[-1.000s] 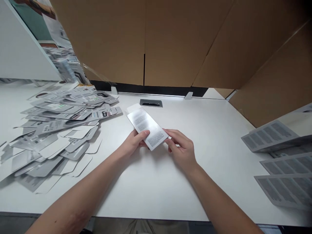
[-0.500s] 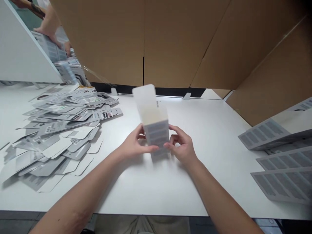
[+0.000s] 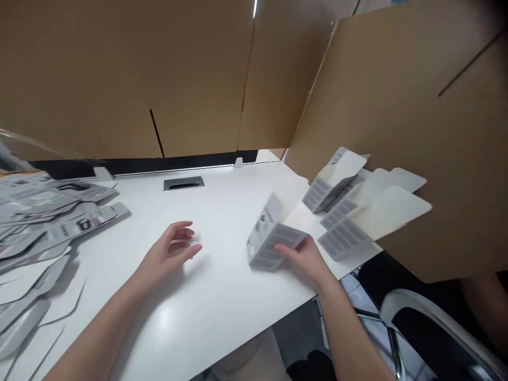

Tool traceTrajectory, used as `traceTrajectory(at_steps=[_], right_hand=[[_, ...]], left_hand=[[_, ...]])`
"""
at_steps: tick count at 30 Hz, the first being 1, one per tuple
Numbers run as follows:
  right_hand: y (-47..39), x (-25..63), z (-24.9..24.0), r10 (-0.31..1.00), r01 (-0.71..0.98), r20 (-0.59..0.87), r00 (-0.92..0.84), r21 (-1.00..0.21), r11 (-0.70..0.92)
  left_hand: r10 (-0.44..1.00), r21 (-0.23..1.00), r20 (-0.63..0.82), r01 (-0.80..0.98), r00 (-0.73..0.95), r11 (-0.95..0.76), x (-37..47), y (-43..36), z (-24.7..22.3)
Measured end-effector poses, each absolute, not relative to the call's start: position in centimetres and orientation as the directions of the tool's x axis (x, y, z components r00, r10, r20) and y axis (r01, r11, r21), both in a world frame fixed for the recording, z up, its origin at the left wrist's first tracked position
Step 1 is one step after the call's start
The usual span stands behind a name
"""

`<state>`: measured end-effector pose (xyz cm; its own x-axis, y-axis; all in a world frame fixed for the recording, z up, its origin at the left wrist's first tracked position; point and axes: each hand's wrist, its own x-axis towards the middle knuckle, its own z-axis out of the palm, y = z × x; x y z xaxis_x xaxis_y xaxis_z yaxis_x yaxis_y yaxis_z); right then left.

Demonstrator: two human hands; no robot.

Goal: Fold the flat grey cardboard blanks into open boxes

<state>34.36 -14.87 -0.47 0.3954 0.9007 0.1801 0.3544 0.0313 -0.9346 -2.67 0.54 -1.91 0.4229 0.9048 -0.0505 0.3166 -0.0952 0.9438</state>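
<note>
The small carton (image 3: 267, 244) is a little to the right of the frame's centre and slightly below the middle height. It is opened into a box shape, light grey and white outside, with a plain cream-white inside. Its upper end is open, and pale flaps are rising from it toward the upper right of the frame. The face turned to the left carries small dark pictures, and the face toward the bottom of the frame shows several grey blocks of print, too blurred for reading. The carton is held tilted, gripped at its right side.
</note>
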Motion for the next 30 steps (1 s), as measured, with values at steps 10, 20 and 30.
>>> traceTrajectory(at_steps=[10, 20, 30], right_hand=[[-24.5, 45.2, -0.6, 0.618, 0.398, 0.203, 0.76, -0.897, -0.195], [-28.7, 50.6, -1.1, 0.348, 0.467, 0.342, 0.873, -0.795, -0.387], [-25.4, 48.9, -2.0, 0.277, 0.484, 0.397, 0.875, -0.732, -0.479]], left_hand=[[0.909, 0.916, -0.023, 0.373, 0.416, -0.147, -2.4, 0.6, -2.8], [0.908, 0.914, -0.017, 0.376, 0.418, -0.155, -2.4, 0.6, -3.1], [0.89, 0.924, -0.032, 0.353, 0.455, -0.148, -2.1, 0.4, -2.6]])
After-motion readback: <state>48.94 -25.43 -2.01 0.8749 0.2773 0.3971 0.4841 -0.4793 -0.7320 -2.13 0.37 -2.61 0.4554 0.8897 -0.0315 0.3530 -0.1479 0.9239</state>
